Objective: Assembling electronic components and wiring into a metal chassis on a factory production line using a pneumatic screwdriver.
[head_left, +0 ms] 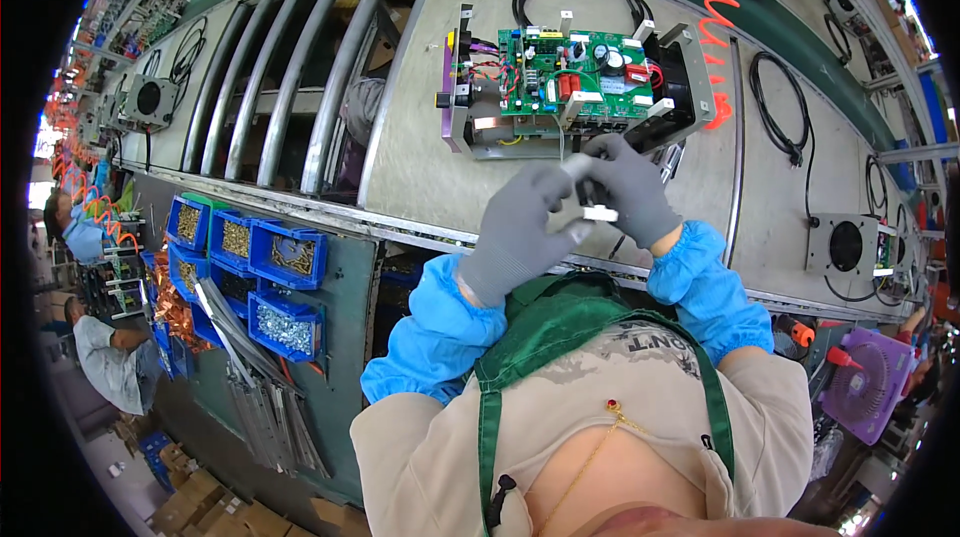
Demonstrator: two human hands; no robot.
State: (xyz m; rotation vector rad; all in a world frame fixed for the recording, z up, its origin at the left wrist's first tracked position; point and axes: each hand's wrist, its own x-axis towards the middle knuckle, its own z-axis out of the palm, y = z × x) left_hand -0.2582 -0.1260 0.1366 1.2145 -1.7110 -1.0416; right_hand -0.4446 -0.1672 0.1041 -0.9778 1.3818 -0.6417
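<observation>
Both hands wear grey gloves and meet just in front of an open electronic unit with a green circuit board (580,77). My right hand (635,195) is closed, fingers curled around a small white part (600,213) with something dark beside it. From the left, my left hand (518,232) reaches toward the same spot, fingers bent and thumb near the white part. What the left fingers pinch is blurred and covered. The unit has a purple front plate (449,92), a black fan (676,92) at its right end, several upright metal brackets and coloured wires.
Blue bins (287,329) of screws and small hardware stand at left, beside a bundle of metal strips (262,402). Metal rollers (300,77) run left of the worktop. A coiled orange air hose (712,12) hangs at right; a black cable (782,107) lies beyond. Other people work far left.
</observation>
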